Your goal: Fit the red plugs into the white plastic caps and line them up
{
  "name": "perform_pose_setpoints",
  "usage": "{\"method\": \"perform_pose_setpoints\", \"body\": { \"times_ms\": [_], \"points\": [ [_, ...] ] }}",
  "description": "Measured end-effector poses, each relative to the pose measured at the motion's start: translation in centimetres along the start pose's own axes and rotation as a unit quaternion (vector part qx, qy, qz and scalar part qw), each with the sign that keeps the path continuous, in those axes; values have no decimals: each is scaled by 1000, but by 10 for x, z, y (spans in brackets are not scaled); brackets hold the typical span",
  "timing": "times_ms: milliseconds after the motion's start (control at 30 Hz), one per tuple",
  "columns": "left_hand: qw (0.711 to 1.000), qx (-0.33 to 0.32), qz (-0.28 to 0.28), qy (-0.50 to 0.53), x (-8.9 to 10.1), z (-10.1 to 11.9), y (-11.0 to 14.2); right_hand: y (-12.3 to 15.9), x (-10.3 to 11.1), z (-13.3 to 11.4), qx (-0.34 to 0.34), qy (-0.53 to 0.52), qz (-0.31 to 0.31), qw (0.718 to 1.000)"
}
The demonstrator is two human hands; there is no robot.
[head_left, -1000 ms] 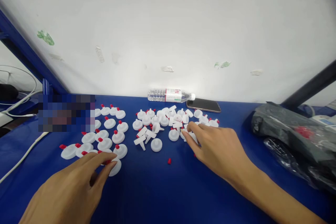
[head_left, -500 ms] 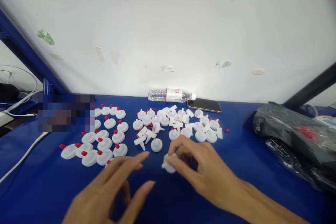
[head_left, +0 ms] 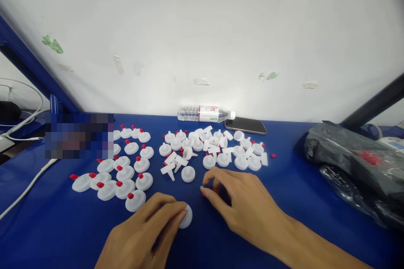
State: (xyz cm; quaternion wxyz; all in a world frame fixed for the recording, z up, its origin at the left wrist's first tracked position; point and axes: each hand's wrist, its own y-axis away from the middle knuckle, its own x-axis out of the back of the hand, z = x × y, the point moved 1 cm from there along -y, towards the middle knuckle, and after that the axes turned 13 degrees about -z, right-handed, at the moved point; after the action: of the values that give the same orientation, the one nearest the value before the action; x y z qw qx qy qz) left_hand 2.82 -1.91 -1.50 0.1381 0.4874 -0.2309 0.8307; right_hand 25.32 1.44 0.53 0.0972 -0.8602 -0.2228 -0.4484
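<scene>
My left hand (head_left: pixel 148 229) is closed in a pinch on a white round nozzle cap (head_left: pixel 187 218), whose top its fingertips hide. To the right of it, my right hand (head_left: pixel 246 206) is curled, thumb and forefinger close together. A small red tip (head_left: pixel 203 195) peeks out under that thumb, partly hidden by it. Left of my left hand stand several white nozzle caps with red tips, the nearest one (head_left: pixel 135 200) just by the knuckles. Beyond both hands lies a pile of loose white caps and T-shaped white pieces (head_left: pixel 181 161), with a single cap (head_left: pixel 188 174) at its near edge.
Behind the pile, a clear water bottle (head_left: pixel 208 114) lies on its side beside a dark phone (head_left: pixel 246 125). A stray red tip (head_left: pixel 273 155) sits to the right. A grey plastic bag (head_left: pixel 347 159) occupies the right side. A white cable (head_left: pixel 28 192) runs along the left.
The white cap has passed from my right hand to my left, which closed on it. A red tip now shows at my right thumb. The nearest red-tipped cap is uncovered.
</scene>
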Motion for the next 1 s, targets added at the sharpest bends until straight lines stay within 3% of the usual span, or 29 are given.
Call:
{"method": "perform_pose_setpoints", "body": {
  "times_ms": [67,233,367,500,600,700,800,1000],
  "points": [
    [999,5,-36,0,-5,-1,-1,-2,-5,4,-10,48,-6,999],
    [997,62,-14,42,-15,0,-5,-3,-12,8,-1,59,-26,998],
    [990,87,-18,108,-18,-2,-7,-2,-8,4,17,-69,-6,997],
    [985,94,-30,142,-19,-2,-7,1,-5,-5,32,-235,6,971],
    [984,97,-32,147,-19,0,-6,3,-8,-10,48,-290,27,956],
    [984,82,-24,155,-21,2,-6,4,-14,-11,67,-326,4,943],
    [985,72,-16,156,-22,4,-6,4,-19,-10,79,-329,-19,941],
    [983,75,-20,166,-24,4,-5,3,-20,-8,123,-223,-4,967]
  ]
}}
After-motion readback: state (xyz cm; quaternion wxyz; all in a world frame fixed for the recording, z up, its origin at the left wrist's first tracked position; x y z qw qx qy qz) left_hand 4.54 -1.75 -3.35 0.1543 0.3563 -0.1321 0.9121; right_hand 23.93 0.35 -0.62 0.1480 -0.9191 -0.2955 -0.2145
